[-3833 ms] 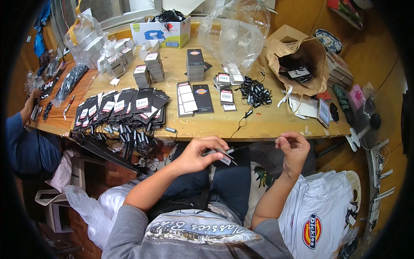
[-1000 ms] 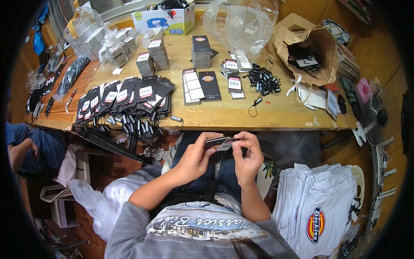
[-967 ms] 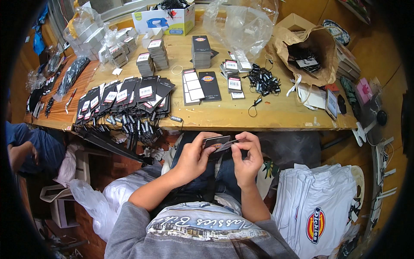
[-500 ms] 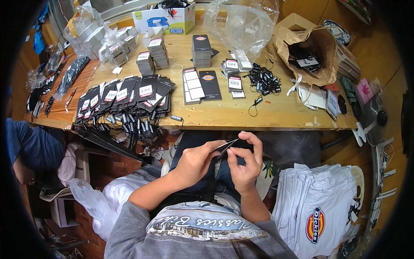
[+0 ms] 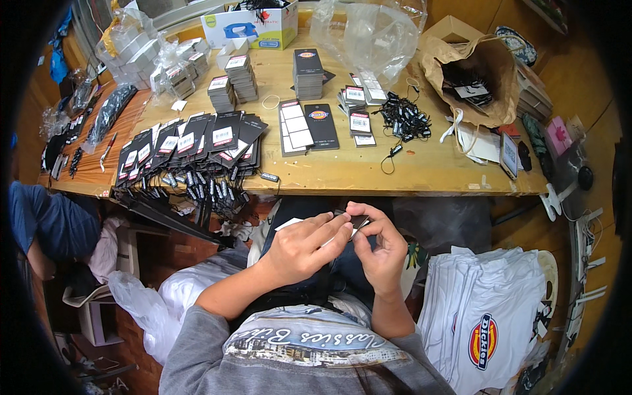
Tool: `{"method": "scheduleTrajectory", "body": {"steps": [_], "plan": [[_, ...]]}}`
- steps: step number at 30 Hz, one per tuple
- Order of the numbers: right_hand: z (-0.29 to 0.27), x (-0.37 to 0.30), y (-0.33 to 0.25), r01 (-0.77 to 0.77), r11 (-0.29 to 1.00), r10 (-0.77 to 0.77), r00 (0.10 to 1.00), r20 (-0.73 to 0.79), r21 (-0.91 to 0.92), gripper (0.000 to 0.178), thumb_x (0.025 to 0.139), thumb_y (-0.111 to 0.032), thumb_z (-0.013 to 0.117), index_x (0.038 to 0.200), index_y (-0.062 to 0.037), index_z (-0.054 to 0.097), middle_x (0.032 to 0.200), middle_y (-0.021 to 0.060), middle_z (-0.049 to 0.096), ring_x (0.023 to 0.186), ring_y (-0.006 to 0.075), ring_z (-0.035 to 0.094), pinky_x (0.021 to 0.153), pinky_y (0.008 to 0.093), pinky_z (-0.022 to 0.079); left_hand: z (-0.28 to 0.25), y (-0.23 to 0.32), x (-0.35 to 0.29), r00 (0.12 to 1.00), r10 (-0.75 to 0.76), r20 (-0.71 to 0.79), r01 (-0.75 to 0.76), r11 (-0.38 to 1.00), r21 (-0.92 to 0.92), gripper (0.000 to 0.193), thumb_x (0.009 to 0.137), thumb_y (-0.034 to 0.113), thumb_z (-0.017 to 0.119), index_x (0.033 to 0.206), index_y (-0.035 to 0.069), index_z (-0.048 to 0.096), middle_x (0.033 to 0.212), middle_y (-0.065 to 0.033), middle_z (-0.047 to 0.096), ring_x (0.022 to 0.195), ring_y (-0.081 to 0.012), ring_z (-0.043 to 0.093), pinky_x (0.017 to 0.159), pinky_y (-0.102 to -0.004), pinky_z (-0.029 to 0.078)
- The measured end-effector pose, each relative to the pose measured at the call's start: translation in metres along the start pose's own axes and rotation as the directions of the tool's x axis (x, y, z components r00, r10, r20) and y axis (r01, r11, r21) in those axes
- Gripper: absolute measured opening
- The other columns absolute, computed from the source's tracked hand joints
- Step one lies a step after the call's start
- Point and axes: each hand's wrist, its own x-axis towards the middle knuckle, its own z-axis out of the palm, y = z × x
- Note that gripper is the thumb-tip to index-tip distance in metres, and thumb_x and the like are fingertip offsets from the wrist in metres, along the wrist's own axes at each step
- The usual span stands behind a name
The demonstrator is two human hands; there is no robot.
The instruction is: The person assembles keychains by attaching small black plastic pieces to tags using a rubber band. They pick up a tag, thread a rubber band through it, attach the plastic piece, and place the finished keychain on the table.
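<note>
Over my lap, just off the table's front edge, both hands hold hang tags between them. My left hand [image 5: 304,243] lies across the tags with its fingers together, hiding most of them; a white corner pokes out beyond its knuckles. My right hand [image 5: 380,249] pinches the dark end of a hang tag [image 5: 359,222] between thumb and fingertips. How many cards are held cannot be made out. On the table ahead are a stack of white-label cards [image 5: 293,127], a black tag [image 5: 322,126] and a pile of black cords [image 5: 403,119].
Black tags with cords [image 5: 224,136] are heaped at the table's left front, cords hanging over the edge. Card stacks [image 5: 308,74], a paper bag [image 5: 497,79] and a phone [image 5: 508,156] stand farther around. White shirts [image 5: 484,316] lie to my right; another person's sleeve [image 5: 56,220] shows at left.
My left hand has turned and spread over the tags, which earlier stood edge-on between both hands' fingertips. A white corner now shows at its left; the right hand keeps its pinch.
</note>
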Motion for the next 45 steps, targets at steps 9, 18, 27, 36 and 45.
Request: {"method": "scheduleTrajectory", "body": {"steps": [9, 18, 27, 36, 45], "plan": [[0.004, -0.001, 0.007, -0.016, 0.996, 0.017, 1.0, -0.01, 0.087, 0.008, 0.07, 0.006, 0.054, 0.072, 0.0009, 0.048, 0.091, 0.0144, 0.056, 0.091, 0.022, 0.053, 0.079, 0.0298, 0.041, 0.0, 0.003, -0.005, 0.972, -0.215, 0.091, 0.232, 0.929, -0.288, 0.025, 0.07, 0.001, 0.052, 0.095, 0.0, 0.053, 0.09, -0.0152, 0.057, 0.077, -0.0259, 0.059, 0.062, -0.0278, 0.048], [0.003, 0.009, -0.011, 0.203, 0.91, -0.2, 0.979, 0.047, -0.362, 0.012, 0.064, 0.0, 0.062, 0.071, -0.001, 0.052, 0.096, 0.0127, 0.052, 0.09, 0.0274, 0.052, 0.076, 0.0327, 0.041, -0.004, 0.005, 0.003, 0.718, -0.694, 0.049, 0.557, 0.532, -0.638, 0.016, 0.069, -0.01, 0.055, 0.083, -0.004, 0.058, 0.079, -0.0101, 0.058, 0.071, -0.015, 0.057, 0.062, -0.0243, 0.045], [0.006, 0.008, -0.012, 0.171, 0.932, -0.18, 0.984, 0.004, -0.32, 0.012, 0.065, -0.001, 0.062, 0.072, -0.0006, 0.053, 0.097, 0.0138, 0.051, 0.089, 0.0267, 0.052, 0.074, 0.0315, 0.042, -0.006, 0.005, 0.002, 0.843, -0.538, -0.02, 0.411, 0.668, -0.621, 0.013, 0.067, -0.01, 0.056, 0.078, -0.004, 0.057, 0.076, -0.0127, 0.06, 0.069, -0.0198, 0.059, 0.06, -0.0251, 0.047], [0.006, 0.007, -0.009, 0.202, 0.898, -0.212, 0.977, 0.017, -0.391, 0.01, 0.067, -0.003, 0.062, 0.071, -0.0016, 0.054, 0.095, 0.0125, 0.051, 0.09, 0.0273, 0.051, 0.077, 0.0335, 0.041, -0.01, -0.008, 0.001, 0.877, -0.456, 0.152, 0.418, 0.568, -0.709, 0.014, 0.068, -0.009, 0.055, 0.08, -0.004, 0.057, 0.084, -0.014, 0.059, 0.078, -0.0208, 0.058, 0.065, -0.0256, 0.047], [0.01, 0.006, -0.007, 0.23, 0.868, -0.224, 0.972, 0.067, -0.44, 0.009, 0.068, -0.008, 0.061, 0.068, -0.0025, 0.054, 0.091, 0.0109, 0.051, 0.089, 0.0274, 0.051, 0.074, 0.035, 0.041, -0.007, -0.009, -0.002, 0.777, -0.548, 0.311, 0.526, 0.293, -0.799, 0.007, 0.067, -0.002, 0.062, 0.073, -0.004, 0.06, 0.081, -0.0098, 0.056, 0.073, -0.0132, 0.054, 0.064, -0.0225, 0.044]]}}
